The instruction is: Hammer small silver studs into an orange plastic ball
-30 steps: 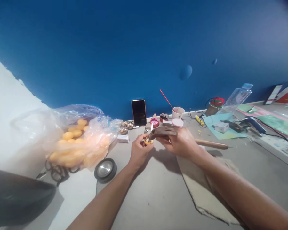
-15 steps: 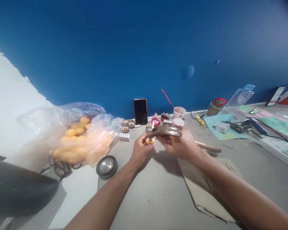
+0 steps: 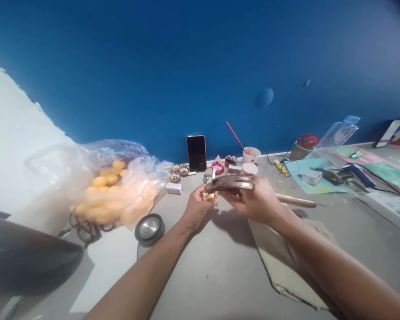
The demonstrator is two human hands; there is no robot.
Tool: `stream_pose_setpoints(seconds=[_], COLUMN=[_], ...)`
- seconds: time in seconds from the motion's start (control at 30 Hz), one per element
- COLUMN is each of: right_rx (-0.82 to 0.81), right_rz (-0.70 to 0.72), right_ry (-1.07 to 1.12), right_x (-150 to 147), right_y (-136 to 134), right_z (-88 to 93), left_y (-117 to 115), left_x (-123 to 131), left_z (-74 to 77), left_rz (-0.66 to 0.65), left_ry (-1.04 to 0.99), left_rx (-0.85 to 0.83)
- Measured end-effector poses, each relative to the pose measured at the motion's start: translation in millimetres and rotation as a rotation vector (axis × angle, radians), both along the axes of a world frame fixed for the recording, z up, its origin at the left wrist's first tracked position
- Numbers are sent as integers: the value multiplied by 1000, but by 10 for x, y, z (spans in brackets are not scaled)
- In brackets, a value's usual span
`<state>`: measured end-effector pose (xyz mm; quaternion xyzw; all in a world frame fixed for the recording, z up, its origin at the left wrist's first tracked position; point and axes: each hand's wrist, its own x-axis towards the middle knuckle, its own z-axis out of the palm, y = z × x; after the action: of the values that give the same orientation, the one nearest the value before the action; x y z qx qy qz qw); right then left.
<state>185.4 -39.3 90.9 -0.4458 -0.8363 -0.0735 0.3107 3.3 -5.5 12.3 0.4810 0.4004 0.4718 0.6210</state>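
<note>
My left hand (image 3: pixel 196 208) is closed around a small yellow-orange round piece (image 3: pixel 208 195) with dark bits on it, held just above the grey table (image 3: pixel 213 266). My right hand (image 3: pixel 258 203) grips a hammer (image 3: pixel 231 183) by its metal head, which rests against the yellow piece. The hammer's wooden handle (image 3: pixel 295 202) sticks out to the right over the table. Both hands meet at the middle of the view.
A clear plastic bag of yellow pieces (image 3: pixel 115 195) lies at the left beside a round metal lid (image 3: pixel 149 228). A phone (image 3: pixel 196 153) leans on the blue wall, with small cups (image 3: pixel 251 155) and bowls near it. Torn cardboard (image 3: pixel 286 262) lies under my right forearm; papers and tools clutter the right.
The hammer head has stayed against the yellow piece while both hands shifted slightly. The camera drifted a little, moving the scene right and up.
</note>
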Motion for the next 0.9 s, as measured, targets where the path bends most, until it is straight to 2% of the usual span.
stream_pose_setpoints(seconds=[0.1,0.23,0.3,0.4,0.57,0.73,0.9], right_rx=[32,-87,-81,-15,-108,-51,-154], right_rz=[3,-36,-32,-20,-31,-4,-35], right_ry=[50,-54,-42,33,-27,119,8], right_x=[-16,-19,-8,-2,-16,-12,-16], right_y=[-12,16,22,15,-3,-16,16], right_z=[19,-31,-45,-33,12,43,-16], left_y=[-17,-22,-25,-33,-33,-30,-34], left_x=[15,22,25,28,17,17,6], left_z=[13,32,37,37,2,-55,-10], left_rz=[48,81,94,154,139,86,92], left_ry=[71,197,255,273,306,265,254], left_rx=[50,173,219,248,316,261,256])
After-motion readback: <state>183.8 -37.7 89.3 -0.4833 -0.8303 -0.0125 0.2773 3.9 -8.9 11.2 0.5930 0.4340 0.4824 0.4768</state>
